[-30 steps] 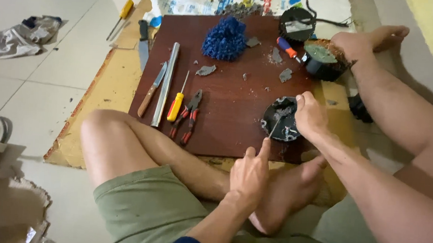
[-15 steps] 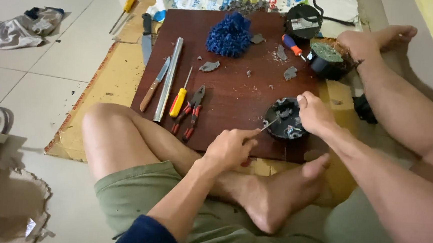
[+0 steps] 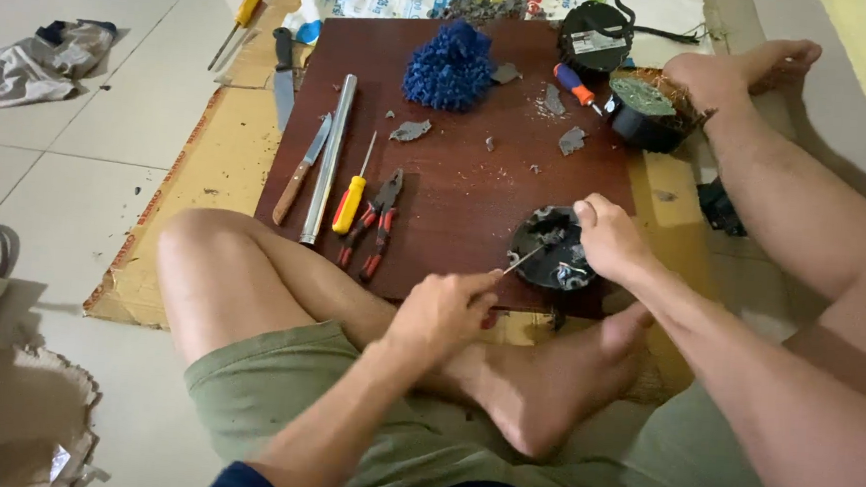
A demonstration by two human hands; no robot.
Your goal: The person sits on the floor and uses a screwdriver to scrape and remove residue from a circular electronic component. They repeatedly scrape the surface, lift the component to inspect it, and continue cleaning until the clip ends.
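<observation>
A: Count the tools for me, please.

B: On the dark red-brown board (image 3: pixel 456 190) I see two yellow-handled screwdrivers, one (image 3: pixel 351 200) on the board beside the pliers and one (image 3: pixel 238 23) well apart on the floor tiles. One pair of red-handled pliers (image 3: pixel 375 223). Two knives: a wooden-handled one (image 3: pixel 300 170) and a dark-handled one (image 3: pixel 283 76) at the board's left edge. One metal tube (image 3: pixel 328 159) lies between the knife and the screwdriver. One red-and-blue-handled tool (image 3: pixel 575 86) lies near the far edge.

A: And the hands?

B: Two. My left hand (image 3: pixel 439 309) is closed around a thin metal tool (image 3: pixel 524 260), its tip touching the round black part (image 3: pixel 552 259). My right hand (image 3: pixel 609 239) grips that part from the right, thumb on its top. The part sits at the near right corner of the board.

A: Other black parts?

B: Two more: a round casing (image 3: pixel 594 35) at the far edge, and a black cup (image 3: pixel 643 114) holding coppery wire just beside the right foot. One blue bristly clump (image 3: pixel 450 66), and several grey scraps (image 3: pixel 411 130) scattered about.

A: Surface and room?

B: No bench; the board rests on one sheet of cardboard (image 3: pixel 202 174) on pale floor tiles (image 3: pixel 69 131). One crumpled cloth (image 3: pixel 28 66) lies at left. I am seated cross-legged on the floor.
</observation>
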